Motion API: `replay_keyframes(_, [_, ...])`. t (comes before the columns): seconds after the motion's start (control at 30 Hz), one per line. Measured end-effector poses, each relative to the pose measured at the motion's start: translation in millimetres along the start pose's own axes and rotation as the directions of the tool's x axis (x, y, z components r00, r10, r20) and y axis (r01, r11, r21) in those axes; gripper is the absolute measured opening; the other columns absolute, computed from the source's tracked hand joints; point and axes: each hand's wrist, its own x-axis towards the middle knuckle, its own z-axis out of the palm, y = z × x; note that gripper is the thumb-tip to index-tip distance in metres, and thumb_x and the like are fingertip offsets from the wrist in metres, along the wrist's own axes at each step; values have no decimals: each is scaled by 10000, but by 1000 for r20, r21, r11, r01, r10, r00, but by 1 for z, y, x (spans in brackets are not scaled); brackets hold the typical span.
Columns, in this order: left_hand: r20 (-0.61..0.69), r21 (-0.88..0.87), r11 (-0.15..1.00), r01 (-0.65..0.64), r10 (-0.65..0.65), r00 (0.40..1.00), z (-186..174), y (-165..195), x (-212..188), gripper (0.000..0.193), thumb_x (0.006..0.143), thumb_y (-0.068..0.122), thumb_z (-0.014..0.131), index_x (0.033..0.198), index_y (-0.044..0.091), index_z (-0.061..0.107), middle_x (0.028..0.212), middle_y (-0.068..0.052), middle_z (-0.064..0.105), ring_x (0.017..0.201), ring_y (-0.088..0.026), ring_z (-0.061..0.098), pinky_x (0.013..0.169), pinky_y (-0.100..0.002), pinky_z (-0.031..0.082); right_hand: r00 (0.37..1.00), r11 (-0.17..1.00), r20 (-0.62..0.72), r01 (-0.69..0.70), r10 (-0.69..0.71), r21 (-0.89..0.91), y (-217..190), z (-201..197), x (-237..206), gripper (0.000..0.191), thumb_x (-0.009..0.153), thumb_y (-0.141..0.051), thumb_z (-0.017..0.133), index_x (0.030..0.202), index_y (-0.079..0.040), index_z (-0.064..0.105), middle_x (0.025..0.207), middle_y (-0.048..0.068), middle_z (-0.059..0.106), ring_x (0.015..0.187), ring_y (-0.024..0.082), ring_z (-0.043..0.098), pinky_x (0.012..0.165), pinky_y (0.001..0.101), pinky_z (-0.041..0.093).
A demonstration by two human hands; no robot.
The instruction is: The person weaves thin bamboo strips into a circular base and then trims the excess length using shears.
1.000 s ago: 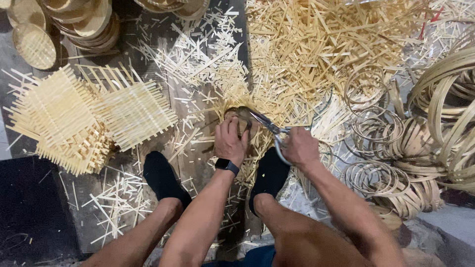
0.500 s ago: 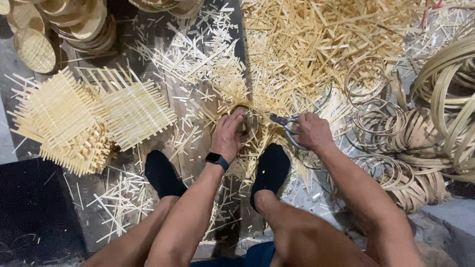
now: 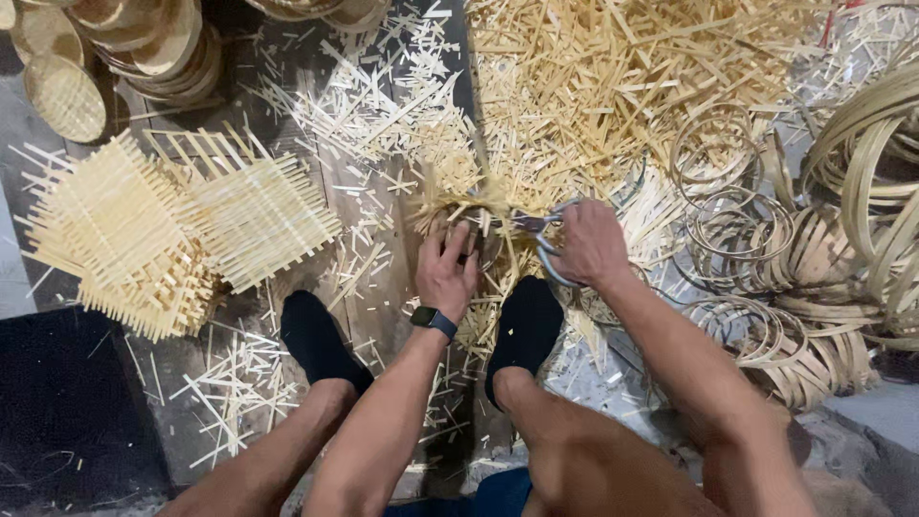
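Trimming step in hand. Left hand (image 3: 446, 273), watch on wrist, presses down on a small round woven bamboo piece (image 3: 466, 222) on the floor (image 3: 378, 316), between the two black-socked feet and just ahead of them; fingers spread over its near rim, grip grasping the piece flat. Right hand (image 3: 591, 244) has its grip clenched through the handles of metal scissors (image 3: 538, 228), blades pointing left at the piece's right edge, where loose strip ends stick out. Can't tell if the blades are open or closed.

Judgement: edge trimming is partway, with stray ends showing round the rim. Next move calls for a steady hold, turning the piece to bring uncut ends to the blades and keeping the left fingers out of the cut line.

Around: stack of square woven mats (image 3: 168, 230) to the left, bamboo offcuts (image 3: 613, 86) ahead, coiled bamboo rings (image 3: 766, 278) to the right, finished round trays (image 3: 115, 48) top left.
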Motion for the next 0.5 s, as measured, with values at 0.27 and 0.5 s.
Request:
replay_keyframes(0.27, [37, -70, 994, -78, 81, 996, -7, -18, 3, 710, 719, -16, 717, 1397, 141, 576, 1413, -189, 571, 1300, -411, 545, 1123, -483, 445, 989, 998, 144, -43, 36, 48, 9, -11, -4, 607, 918, -621, 578, 1030, -29, 656, 889, 160, 617, 827, 283, 630, 736, 436, 563])
replay_keyframes(0.5, [217, 34, 993, -113, 103, 971, -22, -22, 17, 709, 798, -128, 600, 1431, 192, 603, 1484, -98, 602, 1386, -312, 565, 1224, -457, 456, 968, 996, 246, -65, 49, 55, -4, -11, 13, 437, 915, -426, 576, 1105, -37, 639, 930, 136, 618, 817, 254, 638, 713, 408, 573])
